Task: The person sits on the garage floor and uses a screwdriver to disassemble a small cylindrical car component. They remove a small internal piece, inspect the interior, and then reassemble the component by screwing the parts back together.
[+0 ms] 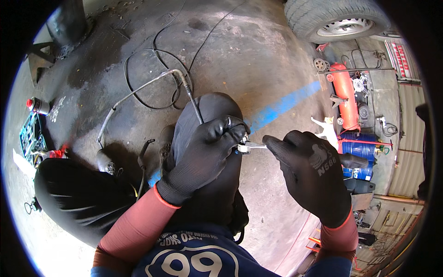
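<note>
My left hand [210, 143], in a black glove, is closed round the end of a bent grey hose-like pipe [190, 94] above my knee. A small shiny metal fitting [243, 147] shows at its fingertips. From there the pipe rises to a bend, then runs down to the left toward the floor. My right hand [309, 164], also gloved in black, has its fingers curled round a slim silvery tool [258, 145]. The tool's far end reaches the fitting; whether it grips it or only touches it, I cannot tell. My fingers hide the rest of the tool.
A thin black cable [127, 76] loops over the concrete floor. Left are a teal tool case [30, 134] and a can [38, 106]. Right are a white-and-tan cat [328, 131], a red air tank [346, 99] and blue drums [359, 147]. A vehicle wheel [344, 27] stands at upper right.
</note>
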{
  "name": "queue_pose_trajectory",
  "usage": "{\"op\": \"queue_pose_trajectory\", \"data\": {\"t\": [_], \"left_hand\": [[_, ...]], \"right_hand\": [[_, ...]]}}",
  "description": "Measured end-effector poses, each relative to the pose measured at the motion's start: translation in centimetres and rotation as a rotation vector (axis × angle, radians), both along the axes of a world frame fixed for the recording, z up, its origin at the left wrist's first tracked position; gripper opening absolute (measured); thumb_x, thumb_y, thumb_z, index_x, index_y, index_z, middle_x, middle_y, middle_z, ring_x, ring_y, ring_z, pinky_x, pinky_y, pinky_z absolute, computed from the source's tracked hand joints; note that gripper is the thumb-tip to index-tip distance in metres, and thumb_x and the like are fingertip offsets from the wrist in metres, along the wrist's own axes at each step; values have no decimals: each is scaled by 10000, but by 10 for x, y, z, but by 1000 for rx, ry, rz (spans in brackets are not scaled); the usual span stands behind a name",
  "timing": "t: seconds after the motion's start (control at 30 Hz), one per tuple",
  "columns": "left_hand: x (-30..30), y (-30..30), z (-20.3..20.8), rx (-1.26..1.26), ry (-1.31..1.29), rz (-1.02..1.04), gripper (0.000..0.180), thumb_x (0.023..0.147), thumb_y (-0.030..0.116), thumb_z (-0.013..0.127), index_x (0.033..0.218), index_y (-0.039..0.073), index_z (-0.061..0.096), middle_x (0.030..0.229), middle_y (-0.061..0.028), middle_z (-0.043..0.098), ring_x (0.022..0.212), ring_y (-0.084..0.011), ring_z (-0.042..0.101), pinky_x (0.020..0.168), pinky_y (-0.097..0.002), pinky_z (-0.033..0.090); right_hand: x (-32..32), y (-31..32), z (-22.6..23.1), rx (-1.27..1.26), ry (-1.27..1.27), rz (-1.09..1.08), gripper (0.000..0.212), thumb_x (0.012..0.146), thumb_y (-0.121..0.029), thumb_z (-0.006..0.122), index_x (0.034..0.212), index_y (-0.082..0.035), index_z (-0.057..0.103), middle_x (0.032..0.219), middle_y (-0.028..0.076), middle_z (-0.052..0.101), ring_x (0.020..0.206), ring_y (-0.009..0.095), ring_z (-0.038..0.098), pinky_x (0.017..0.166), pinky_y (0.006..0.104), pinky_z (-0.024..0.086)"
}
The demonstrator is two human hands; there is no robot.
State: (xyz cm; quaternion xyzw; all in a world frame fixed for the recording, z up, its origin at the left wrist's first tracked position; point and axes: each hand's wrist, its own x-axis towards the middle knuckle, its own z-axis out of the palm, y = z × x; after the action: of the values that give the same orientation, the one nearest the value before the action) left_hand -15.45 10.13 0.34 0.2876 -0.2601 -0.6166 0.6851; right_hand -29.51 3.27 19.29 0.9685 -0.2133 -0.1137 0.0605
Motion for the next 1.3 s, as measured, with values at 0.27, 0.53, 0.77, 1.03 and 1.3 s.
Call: {"op": "queue_pose_trajectory", "data": {"t": [0.27, 0.53, 0.77, 1.03, 1.3], "left_hand": [[1, -3, -8, -7, -58, -23, 135, 1085, 125, 601, 1127, 22, 677, 973, 6, 657, 911, -82, 567, 859, -267, 471], [5, -9, -16, -23, 64, -99, 140, 1084, 64, 567, 1179, 2, 648, 1120, -92, 688, 1048, -186, 674, 970, -339, 540], [5, -5, -12, -31, 209, -112, 161, 1068, 46, 583, 1198, -26, 644, 1144, -103, 684, 1055, -197, 675, 972, -333, 544], [7, -4, 1, 85, -128, -80, 163, 1077, 144, 644, 1155, 11, 694, 1016, -9, 692, 966, -87, 617, 885, -275, 502], [6, -5, 4, 78, -257, -40, 180, 1082, 175, 650, 1144, 14, 701, 970, 7, 671, 926, -77, 589, 848, -267, 495]], "right_hand": [[14, 5, 7, -200, 84, 150, 456, 835, -16, 683, 1284, -89, 713, 907, 107, 646, 834, 308, 612, 751, 457, 494], [-44, -39, -8, 1240, -1176, -132, 402, 1082, -78, 471, 1446, -70, 641, 1097, 157, 722, 550, 144, 580, 475, 266, 533], [-51, -18, -90, 1659, -1493, -102, 346, 1066, -203, 608, 1379, -59, 577, 1090, 150, 732, 692, 258, 649, 628, 421, 594], [-27, 27, -84, 592, -1121, -184, 231, 959, -133, 741, 1124, 28, 741, 1083, 223, 721, 953, 322, 724, 825, 404, 600], [-17, 41, -106, 113, -874, -109, 242, 901, -37, 755, 1139, -19, 718, 1106, 175, 757, 1031, 382, 748, 927, 459, 605]]}}
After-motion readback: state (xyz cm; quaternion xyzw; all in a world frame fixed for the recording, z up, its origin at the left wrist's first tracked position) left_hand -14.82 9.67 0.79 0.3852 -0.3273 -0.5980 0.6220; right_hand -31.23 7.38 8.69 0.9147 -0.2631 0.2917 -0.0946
